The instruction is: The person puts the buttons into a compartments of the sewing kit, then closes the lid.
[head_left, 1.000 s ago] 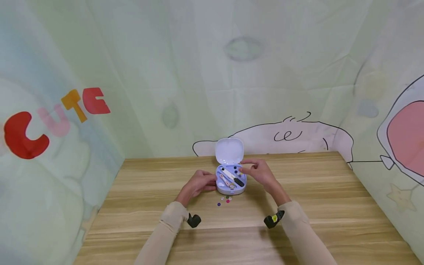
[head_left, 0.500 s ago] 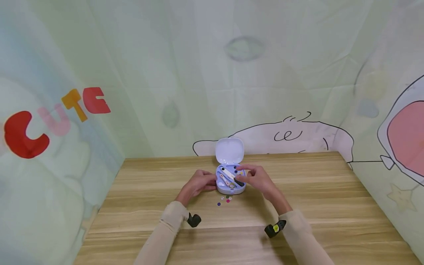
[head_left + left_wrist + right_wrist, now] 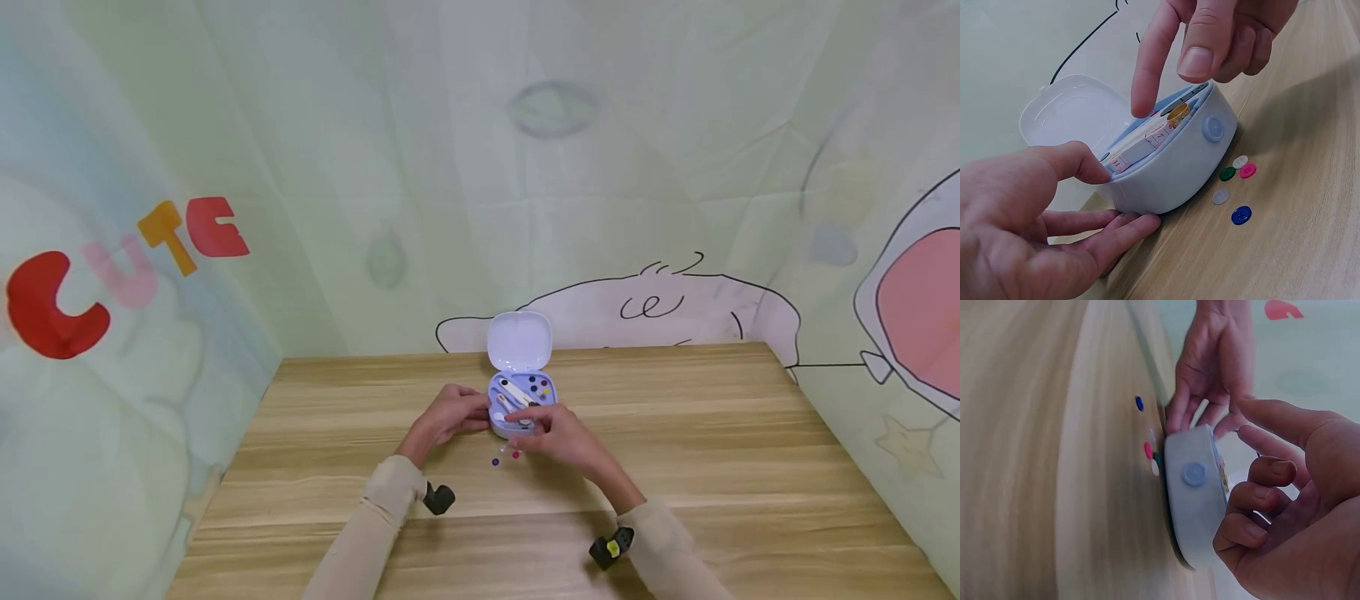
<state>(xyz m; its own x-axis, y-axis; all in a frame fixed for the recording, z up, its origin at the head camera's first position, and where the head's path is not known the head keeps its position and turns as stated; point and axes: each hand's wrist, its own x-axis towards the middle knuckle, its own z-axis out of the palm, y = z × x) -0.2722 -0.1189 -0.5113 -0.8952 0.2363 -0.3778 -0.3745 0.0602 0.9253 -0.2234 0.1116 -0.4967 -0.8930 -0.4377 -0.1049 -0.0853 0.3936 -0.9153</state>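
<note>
A white and pale-blue sewing box (image 3: 1172,178) stands on the table with its lid (image 3: 520,342) raised. My left hand (image 3: 452,412) holds its left side, thumb at the rim and fingertips low against the wall. Over the front of the box hovers my right hand (image 3: 564,435), index finger and thumb extended, other fingers loosely curled, holding nothing. Inside lie a printed measuring tape (image 3: 1141,149), a gold ring-like piece (image 3: 1179,115) and a slim white tool (image 3: 516,392). Before the box lie a blue button (image 3: 1241,215), a pink button (image 3: 1247,170) and a green button (image 3: 1227,174).
A white button (image 3: 1240,161) and a translucent button (image 3: 1220,197) lie among the others on the wooden table (image 3: 337,483). More small buttons (image 3: 543,383) sit in the box's back right compartment. A printed curtain (image 3: 375,167) stands close behind the table.
My right hand has moved from the box's right compartment across to its front, toward me and leftward. My left hand keeps its hold, and the box stays put.
</note>
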